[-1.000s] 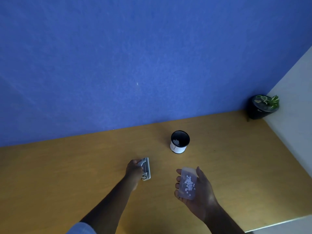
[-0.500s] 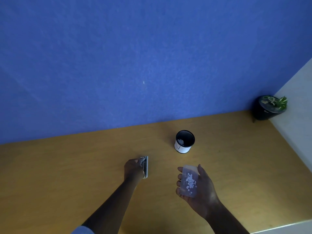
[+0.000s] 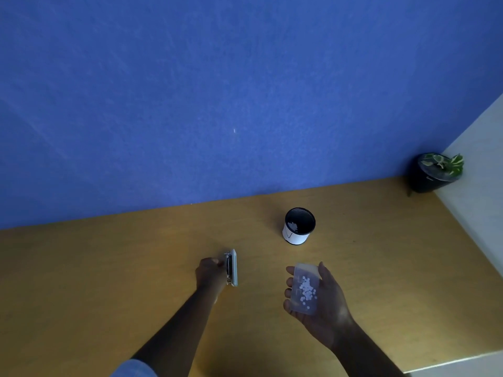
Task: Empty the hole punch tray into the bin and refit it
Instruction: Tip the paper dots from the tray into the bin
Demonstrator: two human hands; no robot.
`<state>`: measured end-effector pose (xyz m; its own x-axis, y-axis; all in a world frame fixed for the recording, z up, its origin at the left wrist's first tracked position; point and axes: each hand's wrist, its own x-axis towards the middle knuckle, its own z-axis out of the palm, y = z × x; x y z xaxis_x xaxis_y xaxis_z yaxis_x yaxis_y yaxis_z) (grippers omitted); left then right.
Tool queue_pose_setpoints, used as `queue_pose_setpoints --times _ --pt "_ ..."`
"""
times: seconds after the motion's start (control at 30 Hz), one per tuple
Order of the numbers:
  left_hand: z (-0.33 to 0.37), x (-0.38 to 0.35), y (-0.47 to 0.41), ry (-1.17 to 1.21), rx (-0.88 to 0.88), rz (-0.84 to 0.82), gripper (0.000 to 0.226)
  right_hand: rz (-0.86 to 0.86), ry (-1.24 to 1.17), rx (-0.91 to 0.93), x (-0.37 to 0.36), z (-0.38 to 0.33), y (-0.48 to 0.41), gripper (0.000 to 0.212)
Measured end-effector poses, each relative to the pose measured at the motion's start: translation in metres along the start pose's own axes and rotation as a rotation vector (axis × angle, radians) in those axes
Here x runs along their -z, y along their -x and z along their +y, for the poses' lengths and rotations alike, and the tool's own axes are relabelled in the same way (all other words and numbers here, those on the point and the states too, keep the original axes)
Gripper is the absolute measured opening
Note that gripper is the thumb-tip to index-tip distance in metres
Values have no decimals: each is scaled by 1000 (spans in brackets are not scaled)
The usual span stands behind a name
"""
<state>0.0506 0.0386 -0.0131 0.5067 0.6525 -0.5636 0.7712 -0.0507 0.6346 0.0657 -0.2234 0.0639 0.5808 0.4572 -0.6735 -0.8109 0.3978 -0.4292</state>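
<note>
My right hand holds the clear plastic tray flat in its palm, open side up, with several white paper dots lying in it. My left hand grips the grey hole punch, which stands tipped on its side on the wooden desk. The bin, a small round cup with a black mesh top and a white base, stands on the desk beyond the tray; white paper bits lie inside it. The tray is nearer to me than the bin and apart from it.
The wooden desk meets a blue wall at the back. A dark pot with a green plant stands in the far right corner beside a white side panel. The desk's front edge runs at lower right.
The hole punch under my left hand has tipped further up onto its side. My right hand with the tray has stayed in about the same place.
</note>
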Motion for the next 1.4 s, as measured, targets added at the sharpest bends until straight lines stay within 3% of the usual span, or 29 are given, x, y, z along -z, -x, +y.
queue_pose_setpoints --times 0.13,0.3,0.4,0.53,0.7,1.03,1.4 --pt "6 2 10 6 -51 47 25 -13 2 3 0 -2 0 71" --pt "32 0 30 -72 -402 119 23 0 -4 7 -1 -11 -4 69" --pt "57 -8 53 73 -464 -30 22 -6 -13 10 -2 -19 -9 67" --pt "85 -25 76 120 -344 -392 16 -29 20 28 -6 -31 -23 67" --pt "107 -41 87 190 -315 -552 17 -54 119 72 -11 -48 -38 63" --pt "143 -52 73 269 -212 -429 14 -45 280 130 -16 -74 -60 68" --pt "185 -66 38 224 -252 -358 20 287 635 381 -29 -110 -72 39"
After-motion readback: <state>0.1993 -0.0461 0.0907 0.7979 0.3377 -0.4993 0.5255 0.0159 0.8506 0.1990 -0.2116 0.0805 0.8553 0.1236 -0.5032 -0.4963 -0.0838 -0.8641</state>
